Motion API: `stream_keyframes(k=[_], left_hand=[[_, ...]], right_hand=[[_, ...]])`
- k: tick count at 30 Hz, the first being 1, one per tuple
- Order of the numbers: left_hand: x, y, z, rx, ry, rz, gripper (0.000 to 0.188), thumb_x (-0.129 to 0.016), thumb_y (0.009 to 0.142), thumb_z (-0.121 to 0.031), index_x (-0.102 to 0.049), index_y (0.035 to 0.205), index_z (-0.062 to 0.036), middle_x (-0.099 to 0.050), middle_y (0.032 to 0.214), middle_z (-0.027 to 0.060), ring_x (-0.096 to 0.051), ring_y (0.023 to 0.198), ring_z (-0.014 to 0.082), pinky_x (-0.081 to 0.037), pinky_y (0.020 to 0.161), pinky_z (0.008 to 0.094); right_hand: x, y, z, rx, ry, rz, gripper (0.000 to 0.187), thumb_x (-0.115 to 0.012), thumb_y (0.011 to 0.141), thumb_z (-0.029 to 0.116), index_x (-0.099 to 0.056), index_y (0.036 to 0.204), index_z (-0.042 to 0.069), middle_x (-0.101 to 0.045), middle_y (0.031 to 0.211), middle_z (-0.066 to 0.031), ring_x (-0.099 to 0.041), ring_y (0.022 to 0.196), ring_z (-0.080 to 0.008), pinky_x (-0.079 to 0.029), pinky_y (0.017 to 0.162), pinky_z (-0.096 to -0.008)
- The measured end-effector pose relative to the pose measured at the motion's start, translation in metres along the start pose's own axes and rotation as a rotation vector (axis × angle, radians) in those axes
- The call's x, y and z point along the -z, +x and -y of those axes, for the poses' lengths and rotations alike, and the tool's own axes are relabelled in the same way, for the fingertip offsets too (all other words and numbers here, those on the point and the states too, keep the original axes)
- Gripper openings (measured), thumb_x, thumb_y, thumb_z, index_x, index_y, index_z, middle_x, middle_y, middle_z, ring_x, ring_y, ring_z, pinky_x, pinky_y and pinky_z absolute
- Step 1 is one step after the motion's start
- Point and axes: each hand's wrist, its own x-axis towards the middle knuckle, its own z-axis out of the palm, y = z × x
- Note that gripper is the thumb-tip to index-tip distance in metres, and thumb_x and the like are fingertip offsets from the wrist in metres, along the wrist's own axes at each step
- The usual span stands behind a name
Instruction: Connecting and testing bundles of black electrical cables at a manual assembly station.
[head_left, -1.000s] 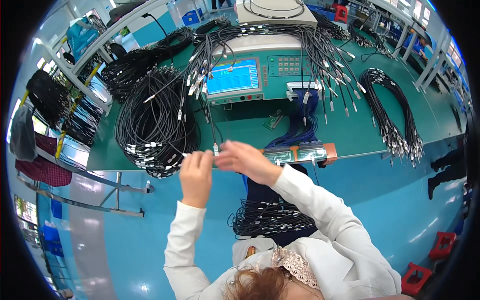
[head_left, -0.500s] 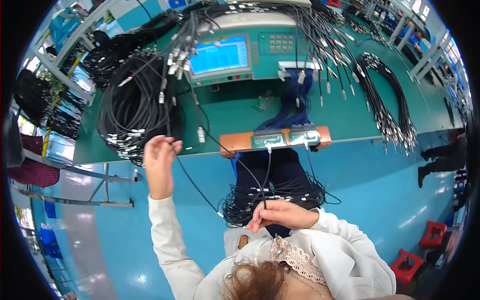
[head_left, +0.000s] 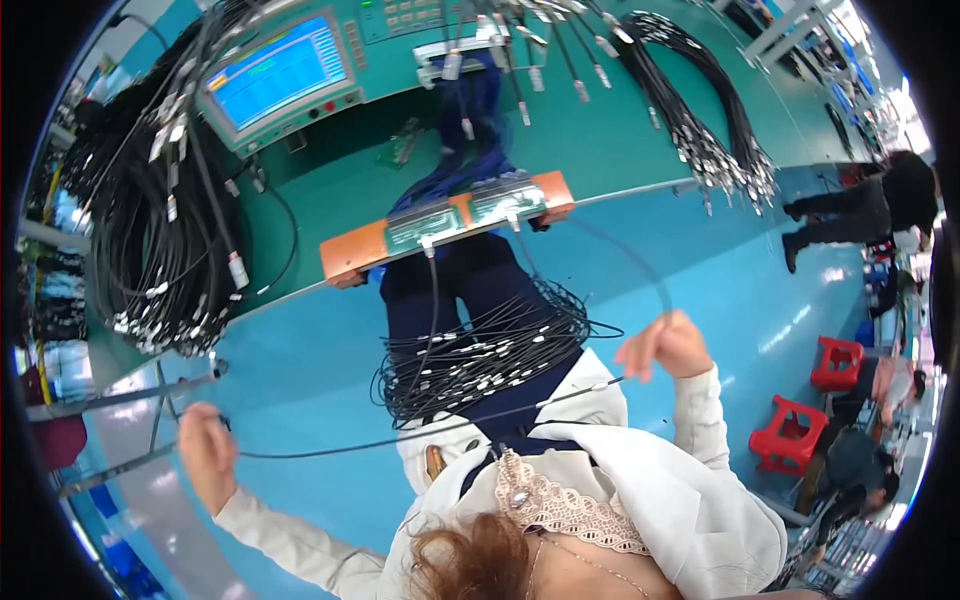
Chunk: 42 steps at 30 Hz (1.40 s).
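Observation:
A thin black cable [head_left: 390, 443] stretches across in front of my body, one end at each hand. At the lower left my left hand [head_left: 208, 457], smeared by motion, is closed on it. My right hand [head_left: 668, 347], at the right, pinches the other end, and a blurred loop of cable arches up from it toward the test fixture. On my lap lies a heap of black cables [head_left: 480, 362] with white tags and small connectors. Beyond it an orange fixture [head_left: 355, 245] with green circuit boards sits at the table edge; one lead [head_left: 434, 300] hangs from a board plug.
A tester with a lit blue screen [head_left: 280, 75] stands on the green table [head_left: 330, 185]. Cable bundles hang at the left [head_left: 165, 240] and lie at the right [head_left: 705, 110]. Red stools [head_left: 788, 435] stand on the blue floor, and another person [head_left: 880, 205] is at the far right.
My left hand has come down and away from the table's cable coil. My right hand has swung right and up from my lap, drawing a cable out between the hands. The view has turned.

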Motion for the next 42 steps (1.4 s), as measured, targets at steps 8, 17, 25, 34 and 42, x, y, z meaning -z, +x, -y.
stream_keyframes(k=[8, 17, 25, 34, 42], left_hand=[[0.007, -0.003, 0.035, 0.362, 0.426, 0.284, 0.037, -0.037, 0.099, -0.029, -0.055, 0.112, 0.0003, -0.046, 0.05, 0.0012, -0.037, 0.04, 0.0085, -0.03, 0.039, 0.0236], [-0.099, -0.007, 0.054, 0.295, 0.347, 0.756, 0.026, -0.044, 0.095, -0.021, -0.061, 0.096, -0.0005, -0.051, 0.059, -0.0005, -0.04, 0.048, 0.0061, -0.035, 0.044, 0.0238], [-0.255, 0.02, 0.094, -0.211, 0.315, 0.33, 0.022, -0.054, 0.091, -0.014, -0.058, 0.1, 0.0053, -0.061, 0.066, 0.0025, -0.055, 0.062, 0.0079, -0.04, 0.056, 0.0206], [-0.222, -0.039, 0.095, -0.228, 0.503, 0.231, 0.028, -0.046, 0.094, -0.019, -0.062, 0.083, 0.0015, -0.056, 0.059, 0.0052, -0.049, 0.055, 0.0118, -0.038, 0.053, 0.0278], [0.087, -0.013, 0.176, 0.352, 0.416, -0.61, 0.037, -0.041, 0.097, -0.031, -0.056, 0.111, 0.0004, -0.045, 0.067, -0.0007, -0.038, 0.054, 0.0078, -0.03, 0.044, 0.0212]], right_hand=[[0.084, -0.03, 0.043, 0.281, 0.619, -0.916, 0.041, -0.042, 0.099, 0.026, -0.039, 0.127, -0.003, -0.033, 0.065, 0.0018, -0.024, 0.047, -0.004, -0.025, 0.04, -0.0169], [0.045, 0.025, 0.044, 0.0, -0.51, -0.713, 0.034, -0.046, 0.095, 0.037, -0.058, 0.106, 0.008, -0.035, 0.057, 0.0068, -0.027, 0.046, -0.0012, -0.02, 0.038, -0.018], [-0.048, 0.149, -0.042, -0.062, -0.707, -0.437, 0.028, -0.047, 0.094, 0.022, -0.062, 0.091, -0.002, -0.065, 0.068, -0.006, -0.056, 0.063, -0.0095, -0.044, 0.062, -0.0243], [-0.008, 0.07, -0.071, -0.134, -0.753, -0.548, 0.024, -0.05, 0.093, 0.021, -0.058, 0.087, -0.001, -0.062, 0.064, -0.0126, -0.06, 0.059, -0.0209, -0.044, 0.053, -0.0336], [0.118, -0.007, 0.005, 0.164, -0.23, -1.174, 0.028, -0.041, 0.098, 0.024, -0.055, 0.109, 0.002, -0.055, 0.077, -0.0056, -0.048, 0.057, -0.0121, -0.041, 0.055, -0.0279]])
